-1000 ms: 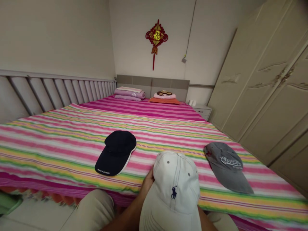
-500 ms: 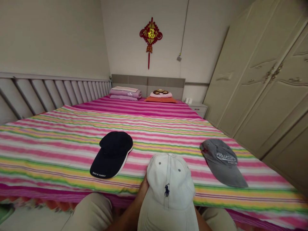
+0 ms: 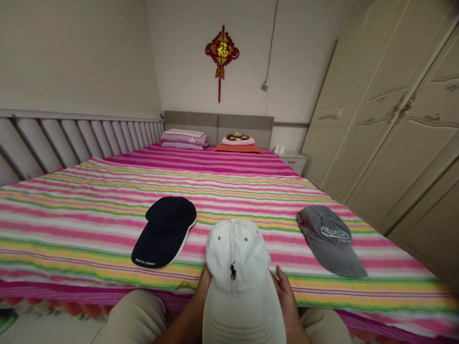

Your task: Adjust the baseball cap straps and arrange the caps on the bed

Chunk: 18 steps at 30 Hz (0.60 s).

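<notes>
A white cap (image 3: 238,258) with a dark horse-rider emblem is at the bottom centre, its brim toward me. My left hand (image 3: 205,282) is at the cap's left side, its fingers mostly hidden behind it. On the right side my right hand (image 3: 285,291) touches the cap, with some fingers showing apart from it. To the left lies a dark navy cap (image 3: 167,229), brim pointing down-left. A grey cap (image 3: 328,239) with white lettering rests at the right, brim pointing down-right.
The bed (image 3: 107,210) has a striped cover. Folded purple bedding (image 3: 184,140) and an orange pillow (image 3: 236,148) are at the headboard (image 3: 247,126). A railing (image 3: 79,138) runs along the left, a wardrobe (image 3: 373,119) along the right, beside a nightstand (image 3: 294,162).
The white cap has shifted left and slightly up, and more of its brim shows. My right hand has come into view beside it.
</notes>
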Tool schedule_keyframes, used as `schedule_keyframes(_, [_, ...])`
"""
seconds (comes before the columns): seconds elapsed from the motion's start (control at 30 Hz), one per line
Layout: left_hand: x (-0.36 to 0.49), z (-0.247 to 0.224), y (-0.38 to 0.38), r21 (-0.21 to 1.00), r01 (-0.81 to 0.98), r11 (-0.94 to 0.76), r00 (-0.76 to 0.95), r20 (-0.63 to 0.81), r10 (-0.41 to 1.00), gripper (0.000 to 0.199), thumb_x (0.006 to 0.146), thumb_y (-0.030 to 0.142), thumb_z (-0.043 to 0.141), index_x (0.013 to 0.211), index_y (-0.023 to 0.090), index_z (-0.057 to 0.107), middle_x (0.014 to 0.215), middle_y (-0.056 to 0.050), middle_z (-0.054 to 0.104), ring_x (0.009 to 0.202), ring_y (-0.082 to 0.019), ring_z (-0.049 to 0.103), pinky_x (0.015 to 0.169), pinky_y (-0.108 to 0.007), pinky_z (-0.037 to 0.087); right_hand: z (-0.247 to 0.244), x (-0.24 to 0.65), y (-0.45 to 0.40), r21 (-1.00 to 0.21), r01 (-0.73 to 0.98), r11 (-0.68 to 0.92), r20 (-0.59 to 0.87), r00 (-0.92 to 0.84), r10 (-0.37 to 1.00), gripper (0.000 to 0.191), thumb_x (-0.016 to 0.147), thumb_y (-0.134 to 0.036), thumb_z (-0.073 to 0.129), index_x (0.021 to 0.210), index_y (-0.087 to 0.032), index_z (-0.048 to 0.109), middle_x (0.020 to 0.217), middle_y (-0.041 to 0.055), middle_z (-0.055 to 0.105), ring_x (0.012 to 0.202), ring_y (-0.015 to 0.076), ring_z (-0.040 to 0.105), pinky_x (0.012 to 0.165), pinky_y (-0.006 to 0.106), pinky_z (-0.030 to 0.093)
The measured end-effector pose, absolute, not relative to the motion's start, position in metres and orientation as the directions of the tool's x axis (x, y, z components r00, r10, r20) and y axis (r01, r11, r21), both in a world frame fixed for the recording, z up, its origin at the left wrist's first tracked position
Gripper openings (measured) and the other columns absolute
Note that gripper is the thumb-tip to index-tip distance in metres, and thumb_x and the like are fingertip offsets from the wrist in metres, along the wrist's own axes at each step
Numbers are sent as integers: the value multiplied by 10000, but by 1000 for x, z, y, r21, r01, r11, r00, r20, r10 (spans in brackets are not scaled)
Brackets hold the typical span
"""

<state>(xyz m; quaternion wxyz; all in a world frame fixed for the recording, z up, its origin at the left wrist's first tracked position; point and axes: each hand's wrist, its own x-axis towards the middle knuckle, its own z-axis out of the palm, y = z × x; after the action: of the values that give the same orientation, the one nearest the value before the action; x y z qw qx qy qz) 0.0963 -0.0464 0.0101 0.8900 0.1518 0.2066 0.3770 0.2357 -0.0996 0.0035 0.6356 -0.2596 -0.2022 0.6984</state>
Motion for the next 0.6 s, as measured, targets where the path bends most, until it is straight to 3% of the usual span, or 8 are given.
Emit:
schedule_keyframes(0.1, [99,10,-45,385,-601,701,652,-272,708,416,739,408,516,1048,154,632,810,-73,703,893,-284,606,853,-400,408,9,241,-96,-527,-828,-191,-97,-165,982,493,698,-598,519,944,-191,648,929,88,694,969,285,587,881,471,389])
schedule_keyframes(0.2, [102,11,-42,338,-588,735,701,-241,672,482,751,462,491,1084,134,608,863,-96,697,915,-288,598,869,-412,395,16,243,-90,-478,-831,-284,-142,-246,959,344,754,-445,539,939,-183,663,906,76,706,928,264,614,899,457,384])
schedule_keyframes(0.37, [100,7,-32,269,-561,783,778,-153,610,481,779,454,464,1097,118,594,924,-109,686,968,-278,581,919,-414,352,22,248,-83,-447,-865,-229,-107,-203,973,285,759,-366,550,934,-180,676,900,58,710,934,246,616,920,430,386])
schedule_keyframes(0.6, [99,-4,-18,365,-598,714,666,-271,695,303,807,326,479,876,106,675,811,-88,707,977,-249,587,956,-380,329,16,276,-74,-527,-820,-224,-89,-209,974,295,756,-385,549,929,-179,669,912,55,707,1002,246,584,947,438,360])
